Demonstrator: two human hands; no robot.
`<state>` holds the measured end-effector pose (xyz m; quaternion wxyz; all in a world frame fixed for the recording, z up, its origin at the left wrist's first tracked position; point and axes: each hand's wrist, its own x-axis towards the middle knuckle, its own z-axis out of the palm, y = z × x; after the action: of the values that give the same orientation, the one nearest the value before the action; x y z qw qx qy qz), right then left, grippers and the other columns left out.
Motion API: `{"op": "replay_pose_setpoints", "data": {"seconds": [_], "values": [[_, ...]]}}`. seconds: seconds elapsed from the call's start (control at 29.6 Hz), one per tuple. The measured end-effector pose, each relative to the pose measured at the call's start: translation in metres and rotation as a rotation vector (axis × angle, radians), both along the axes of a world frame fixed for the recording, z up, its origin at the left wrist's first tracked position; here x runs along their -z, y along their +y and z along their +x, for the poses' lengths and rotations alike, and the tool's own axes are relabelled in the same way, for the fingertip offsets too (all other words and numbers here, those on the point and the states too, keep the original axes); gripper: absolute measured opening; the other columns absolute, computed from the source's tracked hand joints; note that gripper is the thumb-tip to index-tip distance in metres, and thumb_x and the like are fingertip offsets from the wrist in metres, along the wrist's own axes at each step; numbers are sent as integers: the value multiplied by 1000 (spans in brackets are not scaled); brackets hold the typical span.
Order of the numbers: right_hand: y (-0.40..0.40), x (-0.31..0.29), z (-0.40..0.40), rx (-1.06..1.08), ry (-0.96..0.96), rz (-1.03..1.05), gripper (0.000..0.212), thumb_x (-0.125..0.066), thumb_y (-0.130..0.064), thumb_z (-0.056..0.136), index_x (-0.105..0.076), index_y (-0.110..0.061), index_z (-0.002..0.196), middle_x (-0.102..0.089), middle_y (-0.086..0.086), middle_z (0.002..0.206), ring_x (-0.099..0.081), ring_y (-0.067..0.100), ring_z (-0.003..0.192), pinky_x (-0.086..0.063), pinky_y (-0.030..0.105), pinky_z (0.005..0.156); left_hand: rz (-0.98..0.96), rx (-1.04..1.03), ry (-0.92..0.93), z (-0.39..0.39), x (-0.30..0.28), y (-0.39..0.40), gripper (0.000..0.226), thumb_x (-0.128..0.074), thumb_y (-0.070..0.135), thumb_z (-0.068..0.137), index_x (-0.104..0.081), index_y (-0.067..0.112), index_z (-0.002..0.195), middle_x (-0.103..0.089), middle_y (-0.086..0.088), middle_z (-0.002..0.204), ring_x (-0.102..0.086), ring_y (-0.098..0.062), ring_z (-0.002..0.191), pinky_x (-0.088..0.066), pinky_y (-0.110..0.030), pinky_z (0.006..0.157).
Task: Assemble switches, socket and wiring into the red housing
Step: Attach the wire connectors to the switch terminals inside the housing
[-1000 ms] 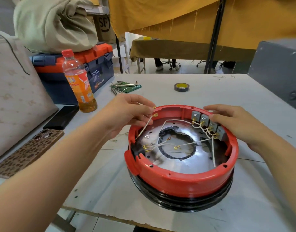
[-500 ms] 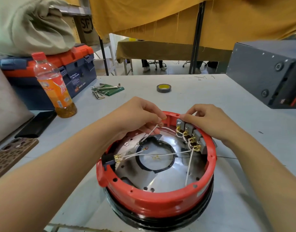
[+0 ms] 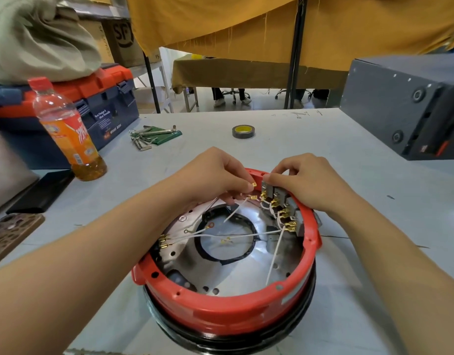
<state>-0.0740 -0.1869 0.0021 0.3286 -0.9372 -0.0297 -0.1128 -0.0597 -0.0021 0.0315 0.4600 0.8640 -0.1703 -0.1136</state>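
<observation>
The red housing (image 3: 228, 313) sits open side up on the grey table (image 3: 361, 201), near the front edge, stacked on a black ring (image 3: 220, 342); its round opening faces straight up, showing a shiny metal plate (image 3: 236, 275) with a round hole in the middle. A row of grey switches (image 3: 278, 194) stands against the inside of the far right wall, following its curve from the far rim toward the right side, brass terminals pointing inward. The left hand (image 3: 215, 175) reaches over the far rim, its fingers curled, thumb and forefinger pinching the brass end of a white wire (image 3: 232, 213) whose length slants down and to the left into the housing. The right hand (image 3: 308, 183) rests on the far right rim with fingers bent down over the top of the switches, gripping the farthest one. More white wires cross the plate, one long one running left to right. Farther back lie a roll of tape (image 3: 243, 131), a set of hex keys (image 3: 149, 137), an orange drink bottle (image 3: 67, 131) and a blue and orange toolbox (image 3: 110, 108).
</observation>
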Motion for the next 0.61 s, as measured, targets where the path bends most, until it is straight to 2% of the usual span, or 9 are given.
{"op": "replay_pose_setpoints", "data": {"seconds": [0.27, 0.41, 0.54, 0.61], "values": [[-1, 1, 0, 53, -20, -19, 24, -64, -44, 80, -70, -21, 74, -50, -8, 63, -46, 7, 61, -29, 23, 50, 55, 9, -32, 11, -3, -14, 5, -72, -1, 75, -74, 0, 80, -71, -13, 71, -60, -9, 51, -52, -16, 55], [0, 4, 0, 81, -35, -2, 26, -63, -42, 82, -70, -17, 75, -53, -6, 64, -48, 9, 62, -35, 23, 52, 60, 5, -36, 13, -1, -16, 7, -71, -2, 76, -74, 5, 75, -68, -4, 60, -61, -7, 49, -49, -14, 53], [2, 8, -2, 77, -49, 47, 24, -62, -40, 83, -67, -18, 74, -50, -7, 61, -47, 8, 60, -34, 23, 52, 21, 12, -19, 14, 6, -13, 9, -70, -1, 77, -75, 6, 76, -70, -9, 66, -62, -10, 54, -51, -17, 57], [2, 9, -3, 74, -49, 72, 23, -61, -39, 84, -66, -18, 73, -50, -8, 61, -47, 7, 60, -32, 22, 52, 36, 28, -34, 14, 9, -12, 10, -70, 2, 77, -76, 10, 76, -71, -6, 66, -61, -10, 56, -53, -21, 60]]}}
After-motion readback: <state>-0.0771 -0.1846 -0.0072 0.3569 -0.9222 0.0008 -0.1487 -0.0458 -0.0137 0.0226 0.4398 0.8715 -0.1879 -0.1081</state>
